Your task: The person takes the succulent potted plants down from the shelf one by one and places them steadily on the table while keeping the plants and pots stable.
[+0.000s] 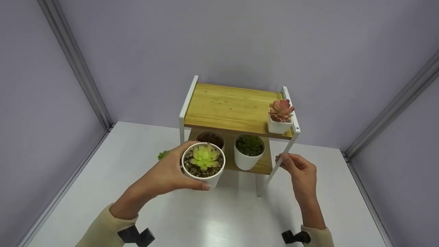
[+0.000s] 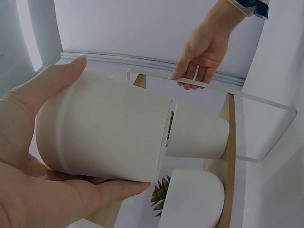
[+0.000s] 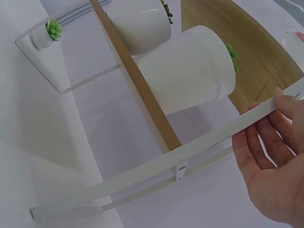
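On white table [image 1: 192,216], plant stand [image 1: 226,104], grey walls [image 1: 164,41]

Rather dim, even light in the head view, white glare on the tabletop [image 1: 217,228] at lower middle, soft shadow at lower right; wrist views greyish, slightly soft, white rail [image 3: 142,172] bowed by lens

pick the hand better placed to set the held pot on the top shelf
Left, probably: the left hand grips the pot in front of the rack, while the right hand pinches the frame.
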`<state>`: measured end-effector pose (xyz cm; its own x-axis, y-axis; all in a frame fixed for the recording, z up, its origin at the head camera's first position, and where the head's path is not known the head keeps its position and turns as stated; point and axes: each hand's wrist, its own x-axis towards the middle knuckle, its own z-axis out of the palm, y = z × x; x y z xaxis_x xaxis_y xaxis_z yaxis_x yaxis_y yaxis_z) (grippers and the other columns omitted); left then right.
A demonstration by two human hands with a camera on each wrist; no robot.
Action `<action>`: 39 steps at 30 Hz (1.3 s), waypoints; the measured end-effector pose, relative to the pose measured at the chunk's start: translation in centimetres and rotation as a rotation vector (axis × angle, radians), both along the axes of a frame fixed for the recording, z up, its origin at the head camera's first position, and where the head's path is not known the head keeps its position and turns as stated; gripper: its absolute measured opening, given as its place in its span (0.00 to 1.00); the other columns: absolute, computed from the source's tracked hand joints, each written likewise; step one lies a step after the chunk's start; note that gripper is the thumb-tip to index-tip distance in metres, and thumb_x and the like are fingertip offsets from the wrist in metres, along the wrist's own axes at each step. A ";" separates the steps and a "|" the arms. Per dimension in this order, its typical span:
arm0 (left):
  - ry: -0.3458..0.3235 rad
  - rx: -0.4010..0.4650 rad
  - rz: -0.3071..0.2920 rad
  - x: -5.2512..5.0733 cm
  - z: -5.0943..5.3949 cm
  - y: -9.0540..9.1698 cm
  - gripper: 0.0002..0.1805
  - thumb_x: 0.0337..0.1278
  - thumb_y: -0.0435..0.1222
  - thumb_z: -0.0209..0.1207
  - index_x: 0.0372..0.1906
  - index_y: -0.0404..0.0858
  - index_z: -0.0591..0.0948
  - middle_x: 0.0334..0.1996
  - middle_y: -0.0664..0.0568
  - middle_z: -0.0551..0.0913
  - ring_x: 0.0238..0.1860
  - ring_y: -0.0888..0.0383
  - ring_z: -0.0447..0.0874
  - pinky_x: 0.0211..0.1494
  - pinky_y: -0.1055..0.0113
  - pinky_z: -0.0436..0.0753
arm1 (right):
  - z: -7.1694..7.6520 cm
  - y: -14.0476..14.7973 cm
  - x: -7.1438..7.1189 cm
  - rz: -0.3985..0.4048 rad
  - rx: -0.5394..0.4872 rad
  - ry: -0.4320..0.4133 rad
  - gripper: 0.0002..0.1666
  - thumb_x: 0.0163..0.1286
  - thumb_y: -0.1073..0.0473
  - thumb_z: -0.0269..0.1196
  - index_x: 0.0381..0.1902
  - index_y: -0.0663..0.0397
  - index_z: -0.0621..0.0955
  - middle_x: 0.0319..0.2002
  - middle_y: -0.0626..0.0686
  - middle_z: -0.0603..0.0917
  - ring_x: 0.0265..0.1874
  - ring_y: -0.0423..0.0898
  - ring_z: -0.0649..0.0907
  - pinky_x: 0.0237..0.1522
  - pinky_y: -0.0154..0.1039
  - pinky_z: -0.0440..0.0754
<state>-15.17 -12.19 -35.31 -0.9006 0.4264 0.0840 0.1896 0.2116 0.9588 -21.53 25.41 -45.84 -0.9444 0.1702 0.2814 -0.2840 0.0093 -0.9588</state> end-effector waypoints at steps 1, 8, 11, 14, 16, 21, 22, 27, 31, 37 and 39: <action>0.001 0.001 0.001 0.0 -0.2 -0.1 0.54 0.37 0.37 0.85 0.74 0.45 0.70 0.65 0.47 0.79 0.65 0.49 0.79 0.64 0.54 0.84 | 0.0 0.0 0.0 -0.001 0.003 0.002 0.15 0.75 0.61 0.68 0.48 0.73 0.87 0.38 0.52 0.93 0.43 0.47 0.92 0.54 0.40 0.90; 0.018 0.002 -0.007 0.4 -2.2 -0.5 0.54 0.38 0.38 0.85 0.75 0.45 0.69 0.66 0.47 0.78 0.66 0.47 0.79 0.64 0.54 0.83 | -0.2 -0.1 0.0 0.000 0.001 0.016 0.13 0.75 0.63 0.67 0.48 0.72 0.87 0.37 0.52 0.93 0.43 0.46 0.93 0.53 0.40 0.90; 0.017 0.012 -0.029 0.7 -2.9 -0.6 0.54 0.40 0.38 0.85 0.75 0.45 0.69 0.67 0.47 0.77 0.66 0.46 0.78 0.66 0.53 0.83 | -0.2 -0.1 0.0 0.005 -0.005 0.019 0.14 0.75 0.63 0.67 0.48 0.74 0.86 0.37 0.51 0.93 0.43 0.46 0.92 0.53 0.40 0.90; 0.022 0.022 -0.049 0.8 -3.4 -0.8 0.53 0.41 0.38 0.84 0.76 0.44 0.68 0.68 0.46 0.76 0.67 0.46 0.78 0.66 0.52 0.82 | -0.1 -0.1 0.0 0.003 0.001 0.015 0.14 0.75 0.63 0.67 0.48 0.73 0.86 0.38 0.51 0.93 0.43 0.46 0.92 0.53 0.40 0.90; 0.025 0.024 -0.052 0.8 -3.7 -1.0 0.53 0.43 0.38 0.84 0.76 0.44 0.68 0.68 0.46 0.76 0.67 0.45 0.78 0.66 0.53 0.83 | 0.0 -0.1 0.0 0.002 0.004 0.009 0.15 0.75 0.62 0.67 0.48 0.74 0.86 0.38 0.52 0.93 0.43 0.46 0.92 0.53 0.39 0.90; 0.027 0.022 -0.027 0.9 -4.4 -1.4 0.54 0.42 0.37 0.84 0.76 0.44 0.67 0.68 0.45 0.76 0.67 0.45 0.78 0.66 0.53 0.83 | -0.1 -0.1 0.0 0.000 0.002 0.012 0.16 0.75 0.62 0.67 0.48 0.75 0.86 0.38 0.52 0.93 0.43 0.46 0.92 0.53 0.40 0.90; 0.026 0.022 -0.024 0.9 -4.5 -1.4 0.54 0.42 0.38 0.84 0.77 0.44 0.67 0.68 0.45 0.76 0.67 0.45 0.78 0.66 0.54 0.83 | -0.1 -0.1 0.0 0.000 0.001 0.013 0.16 0.75 0.63 0.67 0.48 0.75 0.86 0.38 0.52 0.93 0.43 0.46 0.92 0.53 0.40 0.90; 0.011 0.015 0.008 1.1 -5.1 -1.8 0.55 0.40 0.38 0.84 0.76 0.46 0.67 0.68 0.46 0.76 0.67 0.45 0.79 0.65 0.55 0.83 | -0.2 -0.1 0.0 0.000 -0.005 0.016 0.14 0.75 0.62 0.67 0.47 0.72 0.87 0.38 0.52 0.93 0.43 0.46 0.93 0.54 0.40 0.90; 0.014 0.011 0.014 1.1 -5.8 -2.3 0.56 0.42 0.39 0.84 0.78 0.43 0.65 0.69 0.44 0.75 0.68 0.43 0.78 0.65 0.55 0.84 | -0.1 -0.2 0.0 0.006 -0.021 0.014 0.14 0.75 0.63 0.68 0.47 0.73 0.87 0.37 0.52 0.93 0.43 0.46 0.93 0.53 0.41 0.90; 0.013 0.000 0.028 1.1 -7.0 -2.8 0.55 0.43 0.38 0.83 0.78 0.45 0.66 0.69 0.44 0.75 0.67 0.43 0.78 0.64 0.57 0.84 | -0.1 -0.2 0.0 0.006 -0.028 0.012 0.15 0.75 0.64 0.67 0.48 0.76 0.85 0.37 0.52 0.93 0.42 0.46 0.92 0.52 0.41 0.90; 0.012 -0.006 0.041 1.1 -7.3 -3.0 0.55 0.42 0.38 0.84 0.77 0.47 0.66 0.69 0.45 0.75 0.67 0.44 0.78 0.64 0.58 0.84 | -0.1 -0.2 0.0 0.009 -0.025 0.010 0.16 0.75 0.64 0.67 0.49 0.78 0.85 0.37 0.51 0.93 0.42 0.46 0.92 0.53 0.41 0.90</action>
<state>-14.09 -15.18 -42.64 -0.9161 0.3901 0.0923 0.1920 0.2247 0.9553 -21.50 25.20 -45.95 -0.9430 0.1692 0.2865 -0.2934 -0.0171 -0.9558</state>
